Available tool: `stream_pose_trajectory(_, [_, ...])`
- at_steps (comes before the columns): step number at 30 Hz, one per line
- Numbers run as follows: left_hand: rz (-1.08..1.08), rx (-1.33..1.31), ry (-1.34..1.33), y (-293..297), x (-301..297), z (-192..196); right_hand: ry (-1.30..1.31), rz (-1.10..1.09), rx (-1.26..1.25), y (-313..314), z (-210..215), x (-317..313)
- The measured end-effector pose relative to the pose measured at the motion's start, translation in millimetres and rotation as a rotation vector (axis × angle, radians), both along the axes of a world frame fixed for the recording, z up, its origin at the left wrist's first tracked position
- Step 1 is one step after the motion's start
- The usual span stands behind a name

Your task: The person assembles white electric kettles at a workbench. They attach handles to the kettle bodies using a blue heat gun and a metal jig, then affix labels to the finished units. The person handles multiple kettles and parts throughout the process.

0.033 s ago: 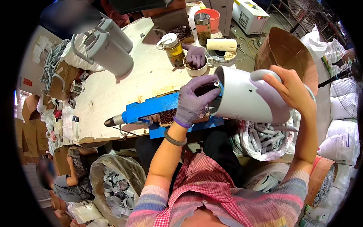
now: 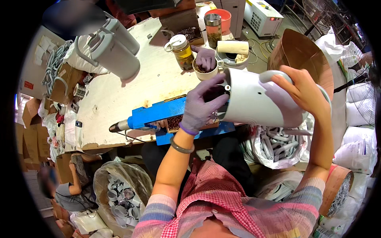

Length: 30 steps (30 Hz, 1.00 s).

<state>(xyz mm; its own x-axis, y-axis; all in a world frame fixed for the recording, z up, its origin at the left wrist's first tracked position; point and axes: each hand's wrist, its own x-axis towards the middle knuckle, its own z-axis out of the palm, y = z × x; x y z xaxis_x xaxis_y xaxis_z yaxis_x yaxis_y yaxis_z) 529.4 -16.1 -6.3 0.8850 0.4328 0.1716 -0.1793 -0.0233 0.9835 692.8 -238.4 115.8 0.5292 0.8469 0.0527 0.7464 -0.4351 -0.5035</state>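
Observation:
My right hand (image 2: 303, 85), bare, is closed round the grey curved handle (image 2: 274, 74) of a light grey cylindrical pail (image 2: 254, 99). The pail is tipped on its side with its mouth to the left, over the end of a blue metal fixture (image 2: 158, 113). My left hand (image 2: 200, 103) wears a purple-grey glove. Its thumb and fingers are spread at the pail's mouth, around a small white round piece (image 2: 227, 87) at the fixture's tip. The fixture's tip inside the pail is mostly hidden.
A cup of small screws (image 2: 207, 72) with a glove in it stands beyond my left hand, beside a lidded jar (image 2: 181, 51). Two grey pails (image 2: 115, 57) stand at the left of the table (image 2: 107, 105). Bags of grey handles (image 2: 278, 146) and grey parts (image 2: 123, 198) sit below.
My left thumb and fingers have spread slightly wider and moved a little left of the white piece. The pail has shifted slightly left with my right hand.

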Motion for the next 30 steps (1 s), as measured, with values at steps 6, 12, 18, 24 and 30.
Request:
stream_pose_trajectory(6, [0.097, -0.188, 0.235, 15.9, -29.6, -1.1, -0.073, 0.046, -0.095, 58.5, 5.4, -1.3])
stream_pose_trajectory(12, [0.1, -0.018, 0.323, -3.0, -16.5, 1.5, -0.191, 0.093, -0.11, 75.1, -3.8, 0.2])
stream_pose_trajectory(18, [0.094, -0.053, 0.342, -3.9, -17.1, -0.2, -0.2, 0.121, -0.099, 83.2, -9.2, 2.7])
stream_pose_trajectory(24, [0.099, -0.085, 0.302, -10.3, -17.2, 3.3, -0.184, 0.137, -0.128, 84.0, -11.2, -10.6])
stream_pose_trajectory(30, [0.058, -0.201, 0.28, -2.3, -16.9, 2.8, -0.258, 0.139, -0.078, 87.3, -15.7, -15.4])
